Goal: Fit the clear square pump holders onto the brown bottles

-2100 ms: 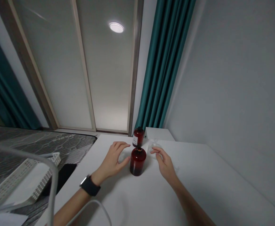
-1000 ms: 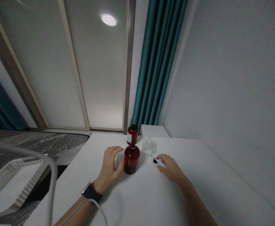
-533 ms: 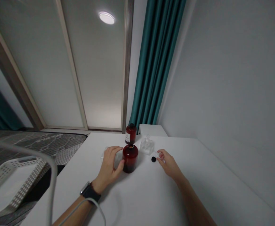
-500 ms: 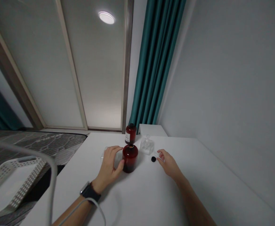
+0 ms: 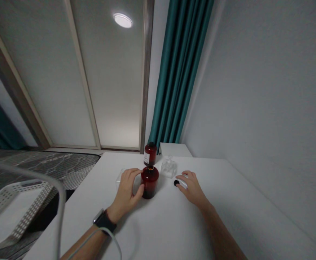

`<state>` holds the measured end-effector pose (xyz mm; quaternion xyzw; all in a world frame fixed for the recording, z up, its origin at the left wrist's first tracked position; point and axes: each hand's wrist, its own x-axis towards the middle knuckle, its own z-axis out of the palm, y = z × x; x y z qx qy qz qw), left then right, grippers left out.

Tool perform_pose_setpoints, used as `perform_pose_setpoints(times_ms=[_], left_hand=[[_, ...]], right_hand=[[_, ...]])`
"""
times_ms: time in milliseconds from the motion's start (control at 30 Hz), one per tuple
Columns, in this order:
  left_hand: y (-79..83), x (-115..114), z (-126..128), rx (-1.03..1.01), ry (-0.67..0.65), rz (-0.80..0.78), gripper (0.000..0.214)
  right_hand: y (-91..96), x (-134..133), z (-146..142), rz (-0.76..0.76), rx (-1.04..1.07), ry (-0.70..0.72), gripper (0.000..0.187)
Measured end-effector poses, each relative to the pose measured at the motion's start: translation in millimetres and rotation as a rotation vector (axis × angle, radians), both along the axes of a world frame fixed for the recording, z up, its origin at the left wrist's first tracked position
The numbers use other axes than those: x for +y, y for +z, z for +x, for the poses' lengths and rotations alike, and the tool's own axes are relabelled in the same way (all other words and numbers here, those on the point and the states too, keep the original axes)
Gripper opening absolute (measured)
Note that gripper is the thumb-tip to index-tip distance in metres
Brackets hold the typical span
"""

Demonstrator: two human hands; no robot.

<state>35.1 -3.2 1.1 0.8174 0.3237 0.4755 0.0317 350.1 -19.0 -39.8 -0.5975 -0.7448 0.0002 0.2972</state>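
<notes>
My left hand (image 5: 128,187) is curved round the left side of a dark red-brown glass bottle (image 5: 149,186), thumb in front and fingers behind. That bottle stands upright on the white table, its narrow neck uncapped. To its right, my right hand (image 5: 192,188) pinches a small round black cap (image 5: 176,183) between thumb and fingertips, low over the table. A small whitish, see-through piece (image 5: 183,183) shows under the fingers of that hand; its kind I cannot make out. Behind stands a second red-brown bottle (image 5: 150,154) with a white label and dark top.
A clear glass bottle (image 5: 169,168) stands behind the cap, and a clear container (image 5: 118,179) is partly hidden behind my left hand. A grey-white cable (image 5: 62,202) crosses the left foreground. On the floor at left lies a white perforated basket (image 5: 29,213). A wall borders the right side.
My right hand has shifted slightly left, and its fingertips have closed on the black cap. My left hand stays on the bottle, almost unmoved.
</notes>
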Motion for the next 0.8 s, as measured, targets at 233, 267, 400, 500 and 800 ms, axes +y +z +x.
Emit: perform_pose_setpoints(times_ms=[233, 267, 400, 500, 800], left_hand=[[-1.7, 0.0, -0.5, -0.007, 0.004, 0.003, 0.031], [-1.4, -0.2, -0.4, -0.008, 0.005, 0.001, 0.031], [0.2, -1.0, -0.1, -0.010, 0.005, -0.004, 0.031], [0.6, -0.8, 0.1, -0.009, 0.002, -0.009, 0.031], [0.5, -0.1, 0.3, -0.015, -0.005, -0.012, 0.032]], right_hand=[[-1.1, -1.0, -3.4, -0.087, -0.131, -0.049, 0.025], [-1.2, -0.9, -3.6, -0.088, -0.131, -0.052, 0.025], [-1.2, -1.2, -5.9, -0.086, -0.134, -0.067, 0.026], [-1.5, -1.4, -8.6, -0.068, -0.134, -0.071, 0.027], [8.4, -2.9, -26.1, 0.102, 0.082, 0.033, 0.023]])
